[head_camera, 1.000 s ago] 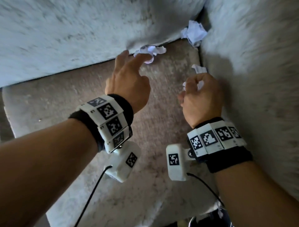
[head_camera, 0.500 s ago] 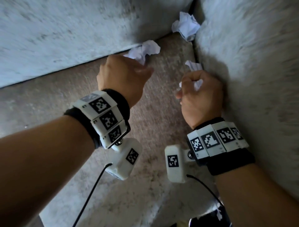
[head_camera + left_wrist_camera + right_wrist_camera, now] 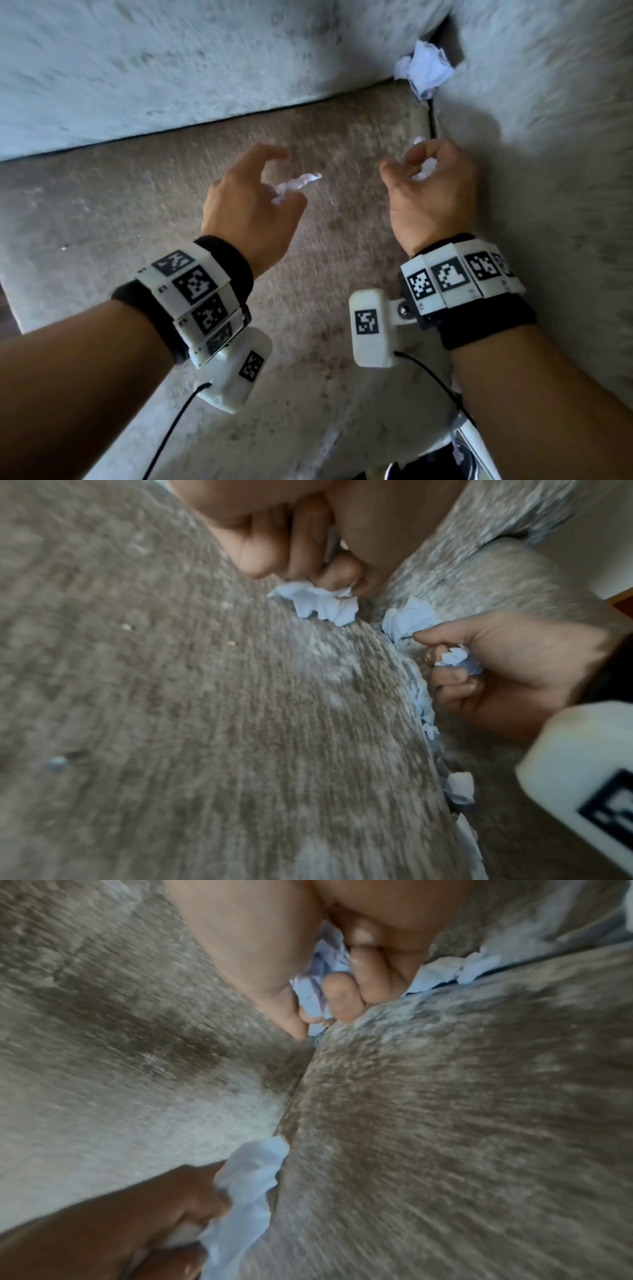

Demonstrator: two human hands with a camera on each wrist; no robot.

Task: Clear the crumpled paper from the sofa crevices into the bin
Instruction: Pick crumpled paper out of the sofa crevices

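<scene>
— Hands both loaded: left hand [image 3: 251,209] pinches one crumpled paper [image 3: 296,185], right hand [image 3: 430,192] is fisted round another [image 3: 424,169].
— Corner wad [image 3: 423,70] is wedged in the sofa crevice [image 3: 432,118]. Best to squeeze tight, carry low, and dump into the bin before reaching again.

Both forearms reach forward; left grip [image 3: 253,202] and right grip [image 3: 428,192] have fingers curled closed
</scene>
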